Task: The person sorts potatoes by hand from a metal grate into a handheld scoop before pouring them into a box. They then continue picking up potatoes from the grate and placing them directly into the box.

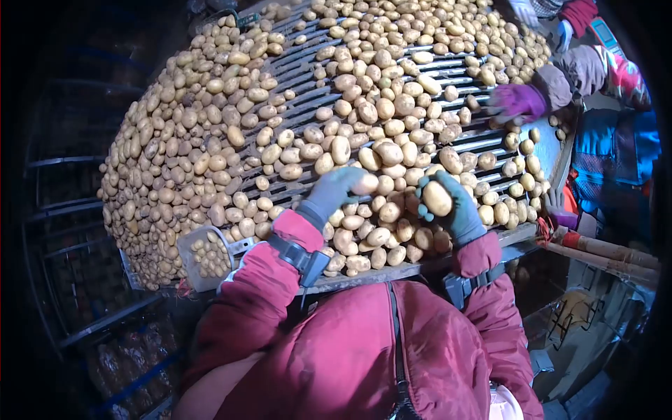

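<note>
My left hand (332, 194), in a grey-green glove, has its fingers closed on a potato (365, 185) above the heap. In my right hand (460, 208), gloved the same way, rests a larger pale yellow potato (438, 199), with the fingers curled round its far side. Many loose potatoes (392, 153) surround both hands on a slatted metal table (301, 63). Dark slats show between them.
A white container (192, 259) with small potatoes hangs at the near left edge. On the right, another person's purple glove (518, 103) reaches over the slats; more gloved hands (553, 21) are behind. Wooden poles (605, 255) jut out at the right.
</note>
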A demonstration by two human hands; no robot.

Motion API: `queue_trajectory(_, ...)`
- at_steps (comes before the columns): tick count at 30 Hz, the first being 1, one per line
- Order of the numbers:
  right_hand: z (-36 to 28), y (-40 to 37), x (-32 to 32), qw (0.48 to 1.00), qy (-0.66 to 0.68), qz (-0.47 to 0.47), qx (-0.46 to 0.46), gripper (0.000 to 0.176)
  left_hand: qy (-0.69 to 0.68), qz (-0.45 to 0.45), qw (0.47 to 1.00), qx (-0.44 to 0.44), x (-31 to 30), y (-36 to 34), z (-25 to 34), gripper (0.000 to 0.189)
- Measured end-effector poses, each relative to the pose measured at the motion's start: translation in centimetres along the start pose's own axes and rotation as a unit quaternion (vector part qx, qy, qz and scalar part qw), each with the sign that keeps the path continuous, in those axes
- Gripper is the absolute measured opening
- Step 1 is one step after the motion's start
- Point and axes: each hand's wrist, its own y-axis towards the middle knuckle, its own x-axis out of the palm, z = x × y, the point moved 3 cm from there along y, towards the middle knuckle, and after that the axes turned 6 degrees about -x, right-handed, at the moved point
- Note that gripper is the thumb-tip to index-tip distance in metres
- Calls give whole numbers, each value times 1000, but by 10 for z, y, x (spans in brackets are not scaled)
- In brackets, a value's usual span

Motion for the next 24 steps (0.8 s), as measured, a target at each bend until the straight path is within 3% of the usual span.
queue_trajectory(2,19,-11,-6,988,-128,-81,-32,33,-134,-10,991,-15,2,-3,0,47)
queue_trajectory(4,35,-23,0,977,-142,-157,-38,33,-261,12,962,-73,3,-11,24,46)
queue_trajectory(7,51,-31,22,953,-233,-187,-52,37,-439,37,884,-157,11,-25,55,46)
queue_trajectory(10,64,-38,33,973,-159,-167,7,40,-459,40,871,-173,22,-39,68,45)
queue_trajectory(12,73,-44,37,987,-61,-139,58,45,-291,53,951,-90,25,-65,81,45)
queue_trajectory(15,89,-37,19,981,-148,-122,-38,45,-126,-12,991,42,43,-75,86,38)
queue_trajectory(16,92,-41,17,983,-142,-112,-42,45,-68,19,991,111,46,-83,90,38)
queue_trajectory(17,96,-47,15,984,-139,-101,-48,45,-68,8,991,117,46,-90,91,38)
queue_trajectory(19,97,-70,19,997,-54,-49,-3,48,-159,-16,987,35,43,-103,85,43)
queue_trajectory(24,112,-89,-7,995,0,-24,-97,46,-81,-45,991,100,44,-101,55,41)
